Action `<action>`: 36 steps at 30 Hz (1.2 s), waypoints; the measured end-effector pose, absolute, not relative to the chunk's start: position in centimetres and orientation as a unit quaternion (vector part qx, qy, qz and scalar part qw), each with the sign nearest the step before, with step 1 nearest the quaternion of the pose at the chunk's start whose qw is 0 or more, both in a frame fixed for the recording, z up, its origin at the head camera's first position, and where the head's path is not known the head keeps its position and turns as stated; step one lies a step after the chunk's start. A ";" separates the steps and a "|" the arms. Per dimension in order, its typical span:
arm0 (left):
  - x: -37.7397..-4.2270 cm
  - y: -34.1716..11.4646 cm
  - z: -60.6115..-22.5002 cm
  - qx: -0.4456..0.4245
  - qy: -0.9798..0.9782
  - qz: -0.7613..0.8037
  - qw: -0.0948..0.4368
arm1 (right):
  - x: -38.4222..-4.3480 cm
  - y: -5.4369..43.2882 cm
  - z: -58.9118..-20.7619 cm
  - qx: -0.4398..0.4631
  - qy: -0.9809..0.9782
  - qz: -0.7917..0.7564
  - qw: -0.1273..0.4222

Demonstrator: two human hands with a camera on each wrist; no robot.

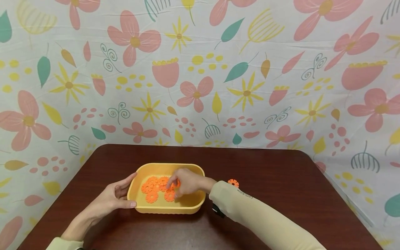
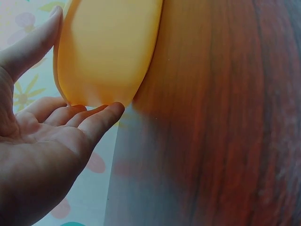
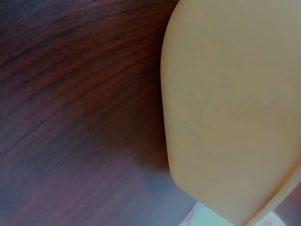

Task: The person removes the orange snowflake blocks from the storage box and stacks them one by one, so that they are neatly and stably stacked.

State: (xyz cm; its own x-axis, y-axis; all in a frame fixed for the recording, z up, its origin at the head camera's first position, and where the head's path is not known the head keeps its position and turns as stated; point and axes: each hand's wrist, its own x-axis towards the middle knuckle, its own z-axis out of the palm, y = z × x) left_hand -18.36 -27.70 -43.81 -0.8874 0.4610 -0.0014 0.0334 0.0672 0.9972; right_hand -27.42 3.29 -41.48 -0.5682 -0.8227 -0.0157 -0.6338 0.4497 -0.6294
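A yellow plastic tub (image 1: 162, 210) sits on the table, with several orange flower-shaped discs (image 1: 151, 197) lying loosely over one another on its floor. My left hand (image 1: 109, 198) grips the tub's left end, the thumb at the near corner and a finger at the far one. In the left wrist view, thumb and fingertips of that hand (image 2: 51, 127) span the tub's end wall (image 2: 106, 56). Over the tub's right wall reaches my right hand (image 1: 186, 181), fingers pointing down among the discs. Whether it pinches one cannot be told. The right wrist view shows only the tub's outer wall (image 3: 230, 94).
A single orange disc (image 1: 233, 182) lies on the dark brown table (image 1: 275, 173) right of the tub, partly behind the right sleeve (image 1: 250, 208). A flower-patterned cloth (image 1: 200, 69) hangs behind the table.
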 end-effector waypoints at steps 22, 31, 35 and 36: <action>-18.4 -27.7 -43.4 0.169 0.725 0.648 0.162 | -27.4 2.7 -42.1 -0.417 0.847 -0.275 0.181; -18.5 -27.7 -43.6 0.172 0.724 0.648 0.162 | -27.6 2.8 -42.3 -0.412 0.851 -0.271 0.179; -18.5 -27.7 -43.5 0.169 0.724 0.648 0.163 | -27.6 2.8 -42.5 -0.403 0.856 -0.273 0.175; -18.5 -27.7 -43.5 0.168 0.724 0.649 0.164 | -27.6 2.8 -42.5 -0.401 0.857 -0.272 0.174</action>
